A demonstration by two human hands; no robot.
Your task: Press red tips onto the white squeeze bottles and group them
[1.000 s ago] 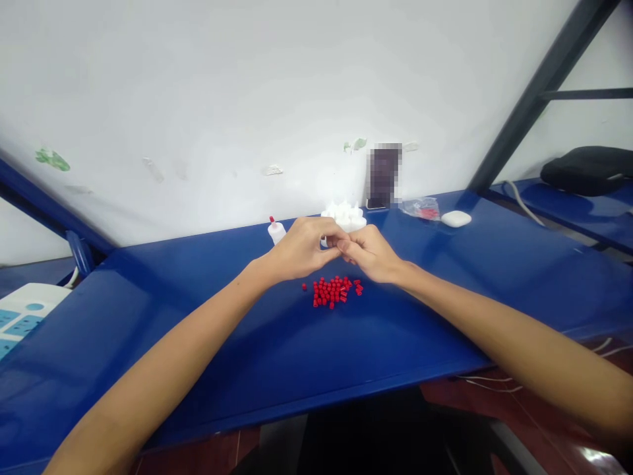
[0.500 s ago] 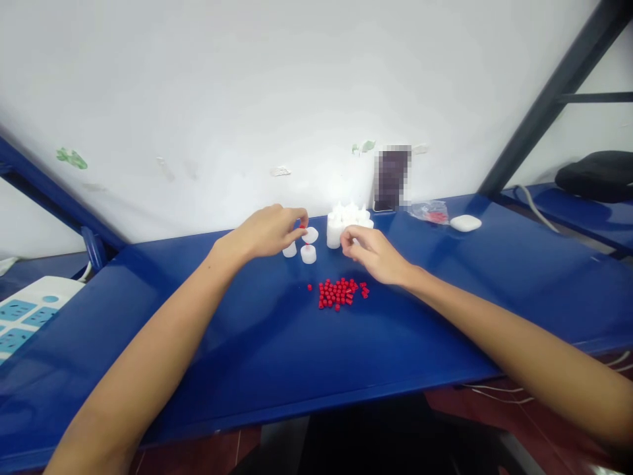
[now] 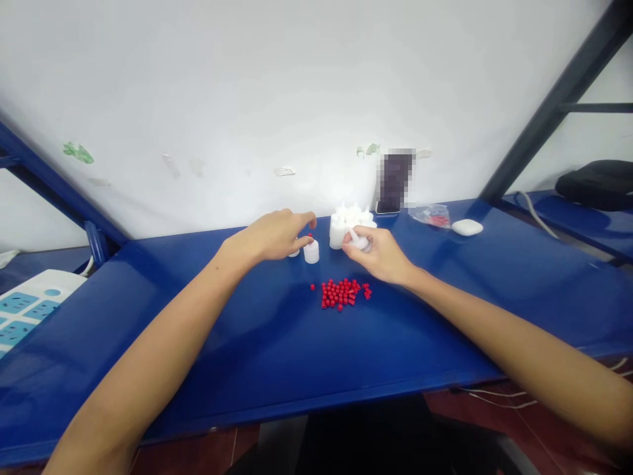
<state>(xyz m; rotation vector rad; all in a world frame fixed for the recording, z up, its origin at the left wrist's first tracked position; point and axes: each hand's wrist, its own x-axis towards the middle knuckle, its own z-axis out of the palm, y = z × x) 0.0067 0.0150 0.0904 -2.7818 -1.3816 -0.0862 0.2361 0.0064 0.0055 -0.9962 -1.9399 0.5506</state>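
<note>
My left hand [image 3: 277, 236] hovers with thumb and index finger apart around the top of a small white bottle [image 3: 311, 253]. A red cap shows at that bottle's top, between the fingertips. Partly hidden behind this hand is another white piece [image 3: 294, 253]. My right hand [image 3: 380, 256] pinches a white nozzle-tipped bottle [image 3: 360, 242] that is tilted toward the left. Just behind it stands a cluster of white bottles [image 3: 339, 232] with pointed tips. In front of both hands lies a loose pile of small red caps [image 3: 339, 294], with a single one off to its left.
A phone [image 3: 394, 181], blurred out, leans on the wall. To its right are a clear plastic bag [image 3: 430, 216] with red bits and a white rounded object [image 3: 467, 227]. A power strip [image 3: 37, 307] lies at the left of the blue table [image 3: 277, 349].
My left fingers have spread from a pinch, and the bottle by them now stands upright. My right hand now holds a white bottle. The view has shifted slightly.
</note>
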